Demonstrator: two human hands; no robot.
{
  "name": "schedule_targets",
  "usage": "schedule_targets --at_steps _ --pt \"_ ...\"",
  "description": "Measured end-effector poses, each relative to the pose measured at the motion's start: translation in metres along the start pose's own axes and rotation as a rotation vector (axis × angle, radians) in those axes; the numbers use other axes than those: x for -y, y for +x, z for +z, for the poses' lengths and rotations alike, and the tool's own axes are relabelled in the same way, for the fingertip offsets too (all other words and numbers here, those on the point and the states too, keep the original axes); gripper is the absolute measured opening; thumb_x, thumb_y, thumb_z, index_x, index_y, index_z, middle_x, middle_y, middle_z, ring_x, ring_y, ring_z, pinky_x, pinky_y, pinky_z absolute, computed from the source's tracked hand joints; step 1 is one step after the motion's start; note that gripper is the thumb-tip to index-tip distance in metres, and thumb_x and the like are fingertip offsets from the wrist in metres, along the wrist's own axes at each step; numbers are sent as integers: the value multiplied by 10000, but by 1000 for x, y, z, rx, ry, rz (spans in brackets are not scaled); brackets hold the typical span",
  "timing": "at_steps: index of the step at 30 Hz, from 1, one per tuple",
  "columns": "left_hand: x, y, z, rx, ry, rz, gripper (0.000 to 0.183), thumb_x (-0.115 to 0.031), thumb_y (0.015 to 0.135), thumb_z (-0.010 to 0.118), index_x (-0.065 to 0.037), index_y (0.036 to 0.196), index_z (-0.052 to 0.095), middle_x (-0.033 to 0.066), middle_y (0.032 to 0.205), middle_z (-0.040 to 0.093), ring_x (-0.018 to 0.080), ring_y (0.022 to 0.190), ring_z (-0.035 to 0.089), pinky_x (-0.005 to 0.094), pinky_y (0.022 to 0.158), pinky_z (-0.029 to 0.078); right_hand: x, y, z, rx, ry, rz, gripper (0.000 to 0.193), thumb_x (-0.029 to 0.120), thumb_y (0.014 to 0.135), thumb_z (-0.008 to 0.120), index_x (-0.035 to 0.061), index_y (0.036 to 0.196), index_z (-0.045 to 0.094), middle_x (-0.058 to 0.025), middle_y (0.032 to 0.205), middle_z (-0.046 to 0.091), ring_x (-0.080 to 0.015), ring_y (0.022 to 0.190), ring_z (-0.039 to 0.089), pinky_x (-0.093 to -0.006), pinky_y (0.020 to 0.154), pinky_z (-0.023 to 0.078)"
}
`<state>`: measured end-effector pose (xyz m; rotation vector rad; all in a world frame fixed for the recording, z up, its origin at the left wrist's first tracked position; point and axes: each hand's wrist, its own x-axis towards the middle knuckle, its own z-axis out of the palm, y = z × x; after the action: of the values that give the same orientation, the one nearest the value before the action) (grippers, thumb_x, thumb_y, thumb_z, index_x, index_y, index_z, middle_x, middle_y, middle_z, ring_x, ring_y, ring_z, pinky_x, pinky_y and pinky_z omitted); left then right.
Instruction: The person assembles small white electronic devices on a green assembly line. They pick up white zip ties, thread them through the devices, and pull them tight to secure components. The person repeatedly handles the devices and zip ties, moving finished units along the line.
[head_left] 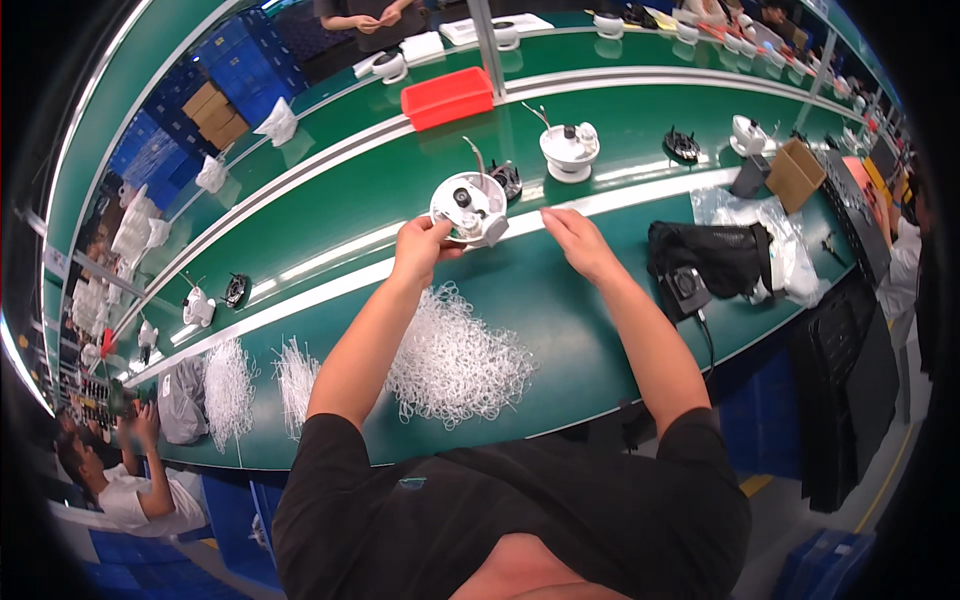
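We are gripping a white camera (466,207) in our left hand (428,243), thumb at its rim, above the pale rail (610,200); whether it is touching the rail, we cannot quite tell. Our right hand (578,240) is hovering empty nearby, fingers extended. A black part (510,182) is sitting just behind the camera, and white loops (460,365) are lying heaped on the table (580,350) nearer us.

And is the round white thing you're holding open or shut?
Open: inside the round white thing in the left hand, a black part shows.
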<state>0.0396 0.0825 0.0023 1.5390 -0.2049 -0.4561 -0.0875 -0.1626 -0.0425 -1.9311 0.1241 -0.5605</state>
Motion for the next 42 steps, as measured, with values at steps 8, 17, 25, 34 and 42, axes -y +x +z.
schedule_targets --at_steps 8,17,25,34,42 --pt "24 -59 37 269 150 -106 278 -148 935 622 81 1092 627 126 935 700 172 696 689 275 598 592 41 -1 4 -30 -51 -109 243 210 950 622 35 1079 731 -89 884 605 -182 811 596 -314 753 483" --pt "24 -37 32 134 249 78 297 -154 955 632 81 1134 604 107 954 703 147 735 682 250 597 538 33 -8 0 145 153 134 262 229 952 611 25 1078 717 -72 868 706 -125 812 634 -294 734 499" --pt "1 -21 55 138 34 273 164 -78 927 668 12 1054 617 95 1022 700 138 856 669 269 689 539 36 2 9 192 144 194 282 254 962 568 26 1042 713 -44 795 666 -117 755 609 -293 698 490" --pt "16 -5 64 166 -207 328 216 -64 878 736 -21 1055 619 30 924 661 119 831 625 261 727 513 40 4 8 213 162 182 243 231 939 578 13 924 686 -42 747 641 -116 701 592 -293 656 480" --pt "16 -3 68 258 -197 306 229 -47 872 739 4 1078 652 48 955 689 115 810 634 255 726 523 37 5 6 264 130 190 250 232 936 565 13 920 684 -44 742 637 -123 687 589 -302 650 481"
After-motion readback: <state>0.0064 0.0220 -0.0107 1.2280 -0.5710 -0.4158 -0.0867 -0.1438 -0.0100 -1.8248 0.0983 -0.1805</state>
